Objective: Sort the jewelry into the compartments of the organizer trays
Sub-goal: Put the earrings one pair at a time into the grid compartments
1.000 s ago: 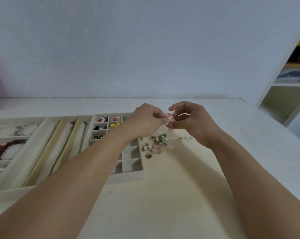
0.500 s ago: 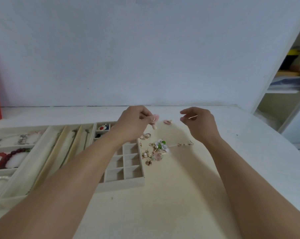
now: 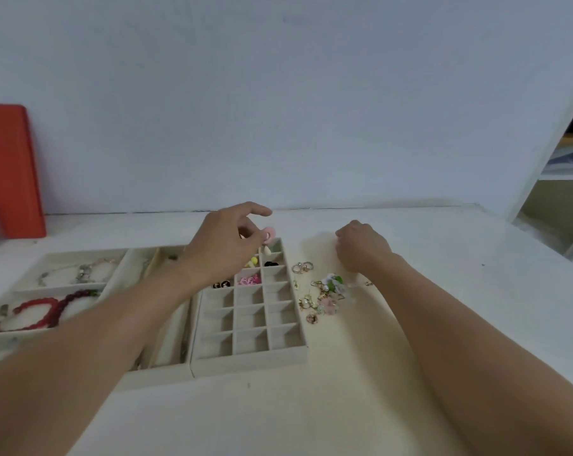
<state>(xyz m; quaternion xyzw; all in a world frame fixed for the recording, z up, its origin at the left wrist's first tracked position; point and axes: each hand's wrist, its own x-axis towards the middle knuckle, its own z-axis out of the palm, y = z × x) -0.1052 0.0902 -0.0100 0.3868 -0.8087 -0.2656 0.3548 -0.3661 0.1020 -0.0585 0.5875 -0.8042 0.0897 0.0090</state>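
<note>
Two hands: left hand (image 3: 222,245) pinches pink earring (image 3: 269,234) over grid tray (image 3: 250,324).

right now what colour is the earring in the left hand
Pink, with a cream drop: the earring in the head view.

Pink earring (image 3: 269,234) held above grid tray's (image 3: 250,357) far right corner; loose jewelry pile (image 3: 324,292) on desk beside tray's right edge.

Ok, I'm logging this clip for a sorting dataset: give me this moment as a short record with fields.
left hand: pinches a pink earring above the far end of the grid tray
right hand: curled, knuckles up over the table; contents of its grip cannot be told
unsorted pile: on the table right of the grid tray
red bracelet: in the left tray
</note>
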